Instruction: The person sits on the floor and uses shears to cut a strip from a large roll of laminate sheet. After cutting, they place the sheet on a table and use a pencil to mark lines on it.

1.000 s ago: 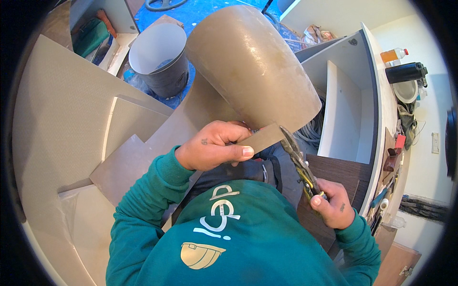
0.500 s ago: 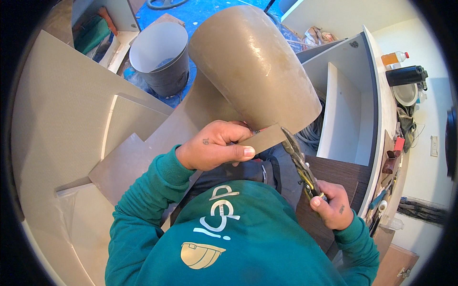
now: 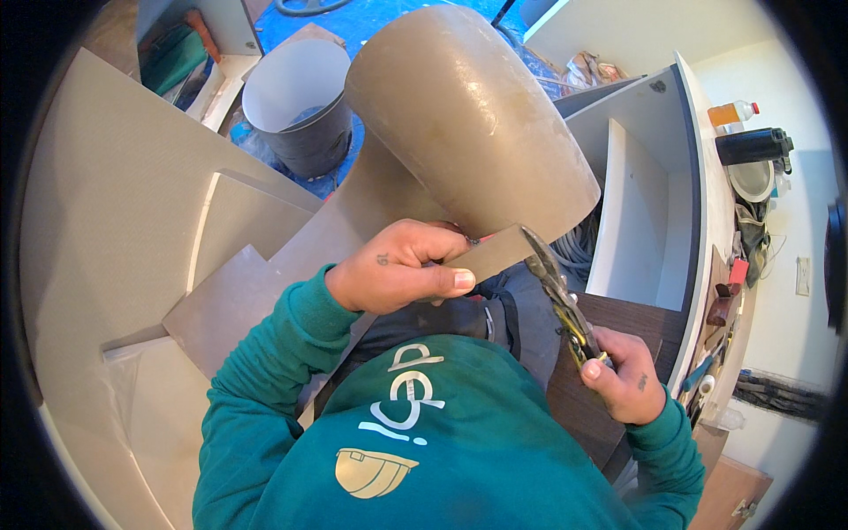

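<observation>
My left hand [image 3: 397, 265] pinches a narrow taupe flap of sheet [image 3: 488, 253] between thumb and fingers. My right hand [image 3: 627, 371] is closed round the handles of dark metal snips [image 3: 561, 296], whose tips meet the flap's right end. Just beyond my hands, a large curled roll of the same taupe sheet [image 3: 473, 115] arches up, with a long stretch of it [image 3: 300, 265] running down to the left. Below lie my dark-clad lap and green sweatshirt; part of the flap's underside is hidden by my fingers.
A grey bucket [image 3: 309, 141] stands on blue covering [image 3: 362, 18]. Pale panels [image 3: 115, 221] fill the left side. At the right are an open cabinet [image 3: 654, 194], dark brown boards [image 3: 609, 309] and a narrow top holding an orange bottle [image 3: 733, 112], a black cylinder [image 3: 751, 147] and assorted tools.
The snips and my right hand have shifted slightly up and to the right, blades still at the flap's end. My left hand is almost unchanged, a few pixels higher.
</observation>
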A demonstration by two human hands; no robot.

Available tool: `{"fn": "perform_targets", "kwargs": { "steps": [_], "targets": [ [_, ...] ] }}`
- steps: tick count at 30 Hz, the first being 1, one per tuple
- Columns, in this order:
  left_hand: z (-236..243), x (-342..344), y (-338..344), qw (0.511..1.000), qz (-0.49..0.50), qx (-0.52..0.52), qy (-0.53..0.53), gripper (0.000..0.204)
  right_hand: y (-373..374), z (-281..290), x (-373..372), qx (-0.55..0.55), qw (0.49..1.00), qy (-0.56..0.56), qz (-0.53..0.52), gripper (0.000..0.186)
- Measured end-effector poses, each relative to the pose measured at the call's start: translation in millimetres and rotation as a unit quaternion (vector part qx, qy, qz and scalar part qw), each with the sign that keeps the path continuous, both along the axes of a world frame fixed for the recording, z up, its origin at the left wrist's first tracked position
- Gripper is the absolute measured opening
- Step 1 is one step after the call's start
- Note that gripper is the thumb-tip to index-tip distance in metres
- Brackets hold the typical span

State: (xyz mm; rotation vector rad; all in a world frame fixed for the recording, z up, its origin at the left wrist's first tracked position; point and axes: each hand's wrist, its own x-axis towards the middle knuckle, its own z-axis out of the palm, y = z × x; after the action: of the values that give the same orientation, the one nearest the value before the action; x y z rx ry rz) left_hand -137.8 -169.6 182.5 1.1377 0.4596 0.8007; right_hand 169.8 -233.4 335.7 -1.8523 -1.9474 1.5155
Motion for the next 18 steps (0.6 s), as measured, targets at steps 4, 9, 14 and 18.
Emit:
{"fn": "perform_targets", "kwargs": {
  "steps": [4, 9, 14, 18],
  "targets": [
    [3.7, 0.8, -0.8, 1.0, 0.006, 0.001, -0.004, 0.028, -3.2, -2.9, -1.8, 0.009, 1.0, 0.009, -0.008, 0.052],
    [3.4, 0.8, -0.1, 1.0, 0.007, 0.007, 0.002, 0.029, -4.8, -4.3, -0.1, 0.001, 1.0, -0.002, -0.011, 0.054],
    [1.2, 1.6, 0.4, 1.0, 0.004, 0.013, 0.008, 0.031, -6.6, -6.0, 1.5, 0.023, 1.0, 0.002, -0.008, 0.054],
    [1.9, 2.9, -0.1, 1.0, 0.011, 0.013, -0.003, 0.032, -6.9, -6.4, 1.6, 0.029, 1.0, -0.001, -0.011, 0.053]
  ]
}}
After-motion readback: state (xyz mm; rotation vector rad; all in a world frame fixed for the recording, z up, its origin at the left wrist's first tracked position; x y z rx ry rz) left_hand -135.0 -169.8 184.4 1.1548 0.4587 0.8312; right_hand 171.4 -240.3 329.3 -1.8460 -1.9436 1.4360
